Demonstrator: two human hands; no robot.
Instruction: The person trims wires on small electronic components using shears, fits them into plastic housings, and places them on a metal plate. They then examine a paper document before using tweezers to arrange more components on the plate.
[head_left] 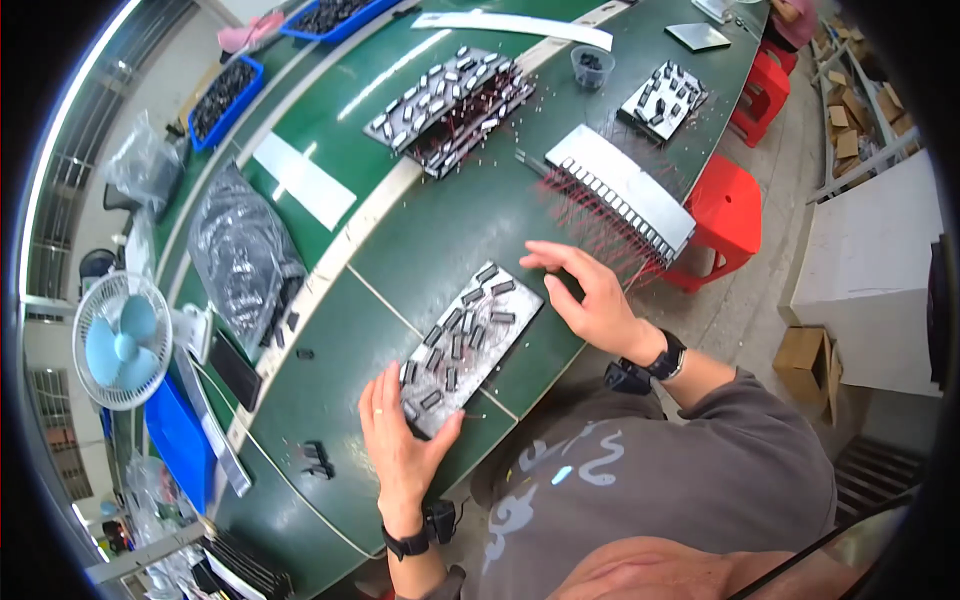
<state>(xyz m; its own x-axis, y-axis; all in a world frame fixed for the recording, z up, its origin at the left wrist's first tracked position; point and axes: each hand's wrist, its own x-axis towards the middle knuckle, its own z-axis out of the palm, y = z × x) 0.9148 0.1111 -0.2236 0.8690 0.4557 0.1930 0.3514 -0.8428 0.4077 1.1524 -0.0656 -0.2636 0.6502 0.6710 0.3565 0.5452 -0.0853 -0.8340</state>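
A silvery flat plate (524, 303) lies on the green worktable close to my body. Scattered over it are several small black rectangular parts (457, 346). My left hand (402, 450) rests by the plate's lower left end, thumb and fingers apart around its corner. At the opposite end, my right hand (592, 300) hovers just off the plate with fingers curved and spread. No object shows in either hand. Beyond the right hand, a white panel (625, 178) carries a row of small pieces with thin red wires hanging from it.
Farther back stand a stacked rack of parts with red wires (440, 95), another loaded plate (662, 100) and a clear tub (592, 67). A fan (124, 345) and black plastic bag (240, 245) are on the left. Red stools (725, 210) line the right edge.
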